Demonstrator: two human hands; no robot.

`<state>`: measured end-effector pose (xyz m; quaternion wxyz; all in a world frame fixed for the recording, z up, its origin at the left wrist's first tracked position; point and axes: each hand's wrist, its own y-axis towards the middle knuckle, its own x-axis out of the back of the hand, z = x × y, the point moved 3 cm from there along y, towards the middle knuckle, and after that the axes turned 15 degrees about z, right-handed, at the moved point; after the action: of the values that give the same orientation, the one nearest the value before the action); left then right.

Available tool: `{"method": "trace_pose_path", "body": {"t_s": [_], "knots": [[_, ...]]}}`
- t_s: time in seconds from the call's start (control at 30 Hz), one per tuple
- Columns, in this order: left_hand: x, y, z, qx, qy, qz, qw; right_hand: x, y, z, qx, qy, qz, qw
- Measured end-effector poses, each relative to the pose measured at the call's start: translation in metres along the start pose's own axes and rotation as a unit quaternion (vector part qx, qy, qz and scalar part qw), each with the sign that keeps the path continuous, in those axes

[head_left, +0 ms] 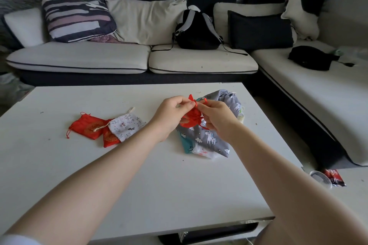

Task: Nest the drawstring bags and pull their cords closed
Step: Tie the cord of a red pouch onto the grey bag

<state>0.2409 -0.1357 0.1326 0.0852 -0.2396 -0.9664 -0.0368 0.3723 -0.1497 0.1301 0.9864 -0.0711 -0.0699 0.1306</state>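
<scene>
Red satin bag (192,117) hangs pinched between both hands, left hand (171,117) and right hand (216,118), its cords (196,103) uppermost at the fingertips.

A black backpack (196,31) is sitting upright on the far sofa (79,56), cushions leaning behind it, a striped pillow (73,4) standing at far left. A dark pouch (310,57) is lying on the right section. A red packet (334,178) is resting near right.

I see the left hand (169,114) and right hand (216,118) pinching a small red bag (191,118) above the white table (99,165), over a grey unicorn bag (209,135).
</scene>
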Motion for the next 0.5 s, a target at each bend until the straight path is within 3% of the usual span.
{"method": "trace_pose_path", "body": {"t_s": [0.2, 0.37, 0.5], "knots": [[-0.0093, -0.0012, -0.0003, -0.005, 0.024, 0.025, 0.999, -0.004, 0.0035, -0.0032, 0.031, 0.117, 0.036, 0.992], [-0.0094, -0.001, -0.0041, 0.012, 0.013, 0.045, 0.999, -0.0013, 0.0052, -0.0041, 0.009, 0.039, 0.029, 0.999], [-0.0101, -0.0008, -0.0026, 0.039, 0.051, 0.054, 0.997, 0.002, 0.0035, -0.0008, -0.006, 0.118, 0.061, 0.991]]}}
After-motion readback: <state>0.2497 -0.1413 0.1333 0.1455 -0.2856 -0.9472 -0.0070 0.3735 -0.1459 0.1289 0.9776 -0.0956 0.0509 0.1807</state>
